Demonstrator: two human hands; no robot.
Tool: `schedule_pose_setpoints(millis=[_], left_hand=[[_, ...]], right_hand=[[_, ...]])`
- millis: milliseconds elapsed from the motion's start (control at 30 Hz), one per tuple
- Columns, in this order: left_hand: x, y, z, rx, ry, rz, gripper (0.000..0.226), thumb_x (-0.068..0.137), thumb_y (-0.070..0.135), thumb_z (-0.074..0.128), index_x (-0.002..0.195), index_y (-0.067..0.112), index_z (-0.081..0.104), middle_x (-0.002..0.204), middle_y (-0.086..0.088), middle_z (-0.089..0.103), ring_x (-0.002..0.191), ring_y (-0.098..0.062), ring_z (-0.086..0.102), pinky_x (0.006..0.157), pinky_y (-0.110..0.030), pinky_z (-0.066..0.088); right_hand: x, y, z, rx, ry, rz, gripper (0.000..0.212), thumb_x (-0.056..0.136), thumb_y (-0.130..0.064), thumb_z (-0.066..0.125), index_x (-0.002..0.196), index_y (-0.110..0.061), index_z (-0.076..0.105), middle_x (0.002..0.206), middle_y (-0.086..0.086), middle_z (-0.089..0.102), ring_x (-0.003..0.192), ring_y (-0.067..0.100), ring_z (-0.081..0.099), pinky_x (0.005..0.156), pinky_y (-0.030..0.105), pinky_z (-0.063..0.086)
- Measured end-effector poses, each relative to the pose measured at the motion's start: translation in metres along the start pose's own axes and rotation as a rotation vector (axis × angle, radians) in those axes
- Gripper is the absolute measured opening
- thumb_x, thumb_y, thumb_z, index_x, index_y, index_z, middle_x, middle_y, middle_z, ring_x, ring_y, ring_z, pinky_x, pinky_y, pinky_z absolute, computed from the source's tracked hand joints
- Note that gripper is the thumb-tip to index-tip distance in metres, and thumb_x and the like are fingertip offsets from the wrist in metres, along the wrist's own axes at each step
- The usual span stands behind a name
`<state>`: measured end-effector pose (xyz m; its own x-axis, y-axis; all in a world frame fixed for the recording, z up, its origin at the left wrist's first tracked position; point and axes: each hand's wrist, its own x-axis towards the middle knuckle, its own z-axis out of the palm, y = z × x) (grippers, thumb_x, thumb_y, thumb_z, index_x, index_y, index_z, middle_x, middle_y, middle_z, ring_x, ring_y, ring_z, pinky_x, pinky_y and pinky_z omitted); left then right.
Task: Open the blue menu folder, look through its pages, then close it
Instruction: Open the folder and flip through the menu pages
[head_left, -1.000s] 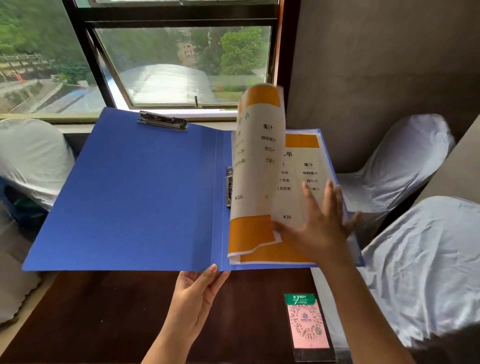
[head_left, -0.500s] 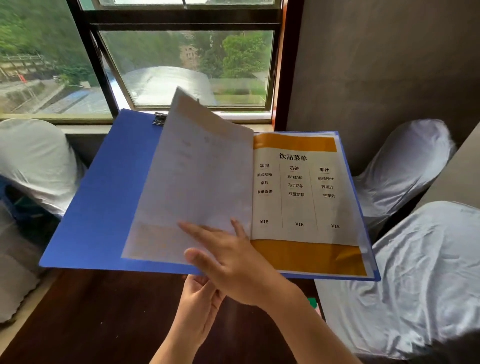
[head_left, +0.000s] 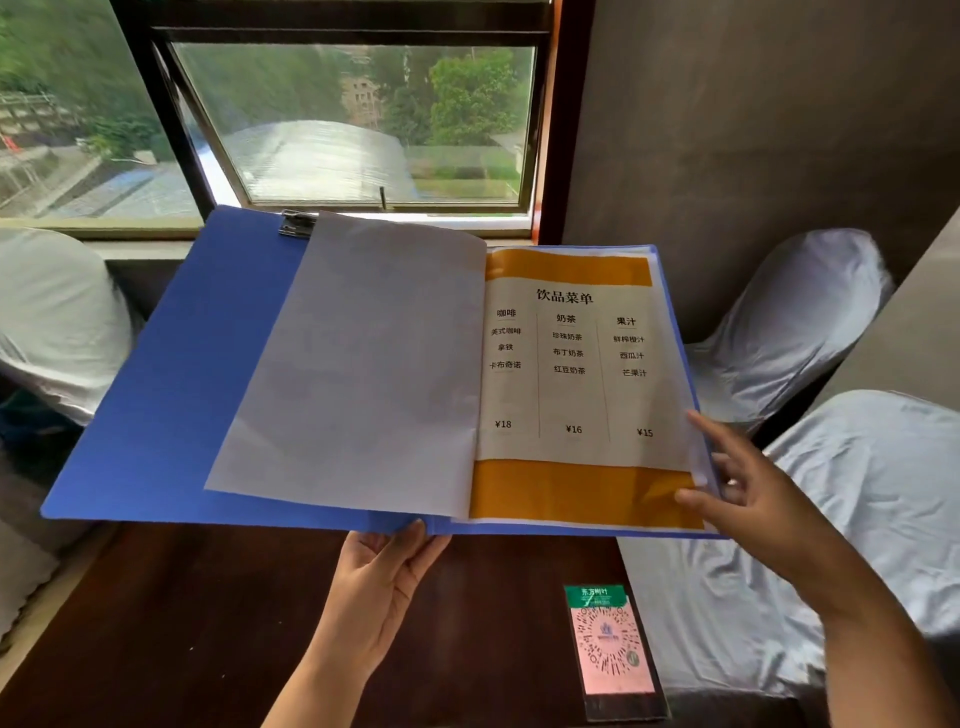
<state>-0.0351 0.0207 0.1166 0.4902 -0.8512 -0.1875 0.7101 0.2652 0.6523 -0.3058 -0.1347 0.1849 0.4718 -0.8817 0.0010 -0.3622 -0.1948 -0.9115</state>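
A dark, polished wooden table (head_left: 171, 623) fills the foreground, with a pink-and-green QR-code card (head_left: 613, 647) in a black stand lying flat near its right edge. Above it, a left hand (head_left: 379, 587) grips the bottom edge of the blue menu folder (head_left: 156, 395) at the spine, thumb on top, holding it open and raised off the table. A right hand (head_left: 753, 499), fingers loosely spread, pinches the lower right corner of a glossy menu page (head_left: 566, 384) printed in orange bands and three columns of Chinese text with prices. A turned page (head_left: 363, 364) lies blank-side up on the left cover, partly hiding a metal clip (head_left: 296, 224). White fabric-covered chairs (head_left: 795, 322) flank the table; beyond stand a grey plastered wall (head_left: 753, 130) and a dark-framed window (head_left: 358, 124) on trees and rooftops.
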Motion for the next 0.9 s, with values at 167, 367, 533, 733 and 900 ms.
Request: schedule_pose_setpoints(millis=[167, 367, 533, 733, 900], left_hand=[[0.002, 0.004, -0.001, 0.018, -0.025, 0.023, 0.030, 0.068, -0.004, 0.055, 0.095, 0.008, 0.058, 0.082, -0.006, 0.077, 0.083, -0.023, 0.073, 0.059, -0.028, 0.059], [0.002, 0.006, -0.005, 0.021, -0.045, 0.032, 0.030, 0.069, -0.003, 0.055, 0.094, 0.011, 0.062, 0.085, -0.006, 0.077, 0.084, -0.023, 0.073, 0.060, -0.028, 0.059], [0.004, 0.006, -0.008, 0.002, -0.032, 0.037, 0.034, 0.069, -0.003, 0.056, 0.100, 0.011, 0.060, 0.089, -0.006, 0.077, 0.089, -0.025, 0.072, 0.062, -0.030, 0.060], [0.005, 0.005, -0.008, 0.016, -0.014, 0.035, 0.033, 0.070, -0.002, 0.056, 0.100, 0.011, 0.060, 0.091, -0.007, 0.075, 0.088, -0.024, 0.072, 0.063, -0.031, 0.060], [0.001, 0.003, -0.006, 0.001, -0.008, 0.017, 0.033, 0.069, -0.003, 0.056, 0.098, 0.011, 0.058, 0.086, -0.007, 0.076, 0.084, -0.024, 0.073, 0.060, -0.031, 0.060]], right_hand=[[-0.001, 0.010, -0.004, 0.148, 0.024, -0.094, 0.045, 0.077, -0.006, 0.067, 0.110, -0.037, 0.066, 0.102, -0.007, 0.073, 0.091, 0.006, 0.068, 0.069, 0.016, 0.055], [0.003, 0.007, 0.008, 0.028, 0.197, -0.204, 0.029, 0.078, -0.007, 0.068, 0.080, -0.036, 0.072, 0.081, -0.014, 0.074, 0.077, 0.006, 0.068, 0.065, 0.009, 0.052], [0.003, -0.011, 0.022, -0.228, 0.468, -0.304, 0.024, 0.075, -0.001, 0.071, 0.074, -0.023, 0.065, 0.115, 0.011, 0.053, 0.102, 0.020, 0.053, 0.072, 0.010, 0.048], [-0.006, -0.050, 0.042, 0.076, 0.495, -0.378, 0.017, 0.082, -0.014, 0.062, 0.092, -0.027, 0.061, 0.101, -0.018, 0.067, 0.093, 0.009, 0.064, 0.069, 0.009, 0.050], [-0.001, -0.068, 0.075, 1.076, 0.050, -0.204, 0.051, 0.084, -0.044, 0.040, 0.133, -0.031, 0.042, 0.112, -0.003, 0.071, 0.109, 0.015, 0.063, 0.088, 0.037, 0.053]])
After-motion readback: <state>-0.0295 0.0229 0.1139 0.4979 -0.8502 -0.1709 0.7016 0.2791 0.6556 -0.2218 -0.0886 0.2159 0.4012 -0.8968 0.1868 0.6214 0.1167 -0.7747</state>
